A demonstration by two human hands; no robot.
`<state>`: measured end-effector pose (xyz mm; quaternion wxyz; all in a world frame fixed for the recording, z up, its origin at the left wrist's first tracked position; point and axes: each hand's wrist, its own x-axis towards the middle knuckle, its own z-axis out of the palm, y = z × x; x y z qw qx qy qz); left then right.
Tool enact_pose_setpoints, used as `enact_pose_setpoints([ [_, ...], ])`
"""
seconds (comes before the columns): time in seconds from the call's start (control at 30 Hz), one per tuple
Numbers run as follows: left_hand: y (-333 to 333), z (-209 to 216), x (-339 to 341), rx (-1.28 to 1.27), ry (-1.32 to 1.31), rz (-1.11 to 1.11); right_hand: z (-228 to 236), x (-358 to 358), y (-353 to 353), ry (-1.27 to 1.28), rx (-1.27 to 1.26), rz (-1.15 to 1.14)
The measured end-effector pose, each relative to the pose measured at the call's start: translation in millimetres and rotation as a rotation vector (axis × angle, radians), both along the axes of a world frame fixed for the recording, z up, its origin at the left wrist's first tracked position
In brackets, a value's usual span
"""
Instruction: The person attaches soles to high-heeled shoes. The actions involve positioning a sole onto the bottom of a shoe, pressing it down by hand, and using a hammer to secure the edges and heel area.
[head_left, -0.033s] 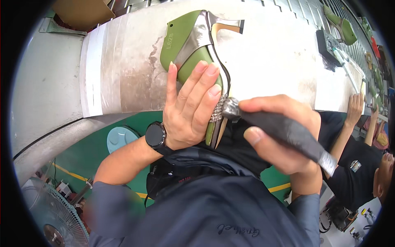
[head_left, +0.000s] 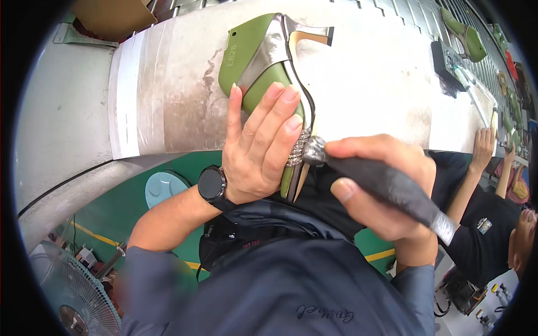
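A high-heeled shoe (head_left: 274,47) in shiny pewter lies on its side on the worktable, fitted on a green shoe last (head_left: 244,45). Its heel points right, and its toe reaches past the near table edge. A sparkling band (head_left: 297,150) crosses the forefoot. My left hand (head_left: 255,145) rests on the shoe with fingers stretched out and spread; its thumb is hidden. My right hand (head_left: 386,179) is closed round a dark hammer (head_left: 381,176) with a rounded silvery face. That face is at the sole edge beside the band, seemingly touching it.
The pale worktable (head_left: 370,84) has a roller conveyor (head_left: 414,17) behind it. Another green last with a shoe (head_left: 468,36) lies at the far right, near a black box (head_left: 448,64). A co-worker (head_left: 476,241) is on my right. A fan (head_left: 73,297) stands lower left, near a blue stool (head_left: 165,187).
The hammer and my right hand have shifted very slightly downward. My left hand and the shoe look practically unmoved.
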<state>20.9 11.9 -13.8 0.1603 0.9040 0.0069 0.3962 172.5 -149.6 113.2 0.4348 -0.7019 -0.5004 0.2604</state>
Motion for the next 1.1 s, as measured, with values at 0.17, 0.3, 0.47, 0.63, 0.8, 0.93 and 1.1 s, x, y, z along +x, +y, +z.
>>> enact_pose_setpoints([
  [0.17,-2.7,-1.3,2.7,-0.018,0.006,0.008,-18.6,-24.8,-14.5,-0.040,0.135,0.078],
  [0.3,-1.6,-4.9,5.3,0.001,-0.060,-0.002,-23.8,-42.4,-30.1,0.045,0.130,0.064],
  [0.47,-1.4,1.0,1.7,-0.013,-0.026,-0.001,-7.9,-25.3,-34.7,0.306,0.052,-0.115],
  [0.63,-3.1,-2.5,4.3,-0.052,-0.046,0.012,1.5,-11.5,-3.3,0.519,-0.098,-0.313],
  [0.8,-4.3,-2.8,2.1,-0.047,-0.020,0.006,8.2,18.5,17.5,0.646,-0.174,-0.279],
  [0.93,-3.7,-9.0,1.5,-0.040,-0.013,0.008,7.6,49.1,48.8,0.628,-0.325,-0.206],
  [1.1,-4.7,-14.7,-1.4,-0.050,-0.004,0.003,0.5,65.6,82.3,0.631,-0.420,-0.181],
])
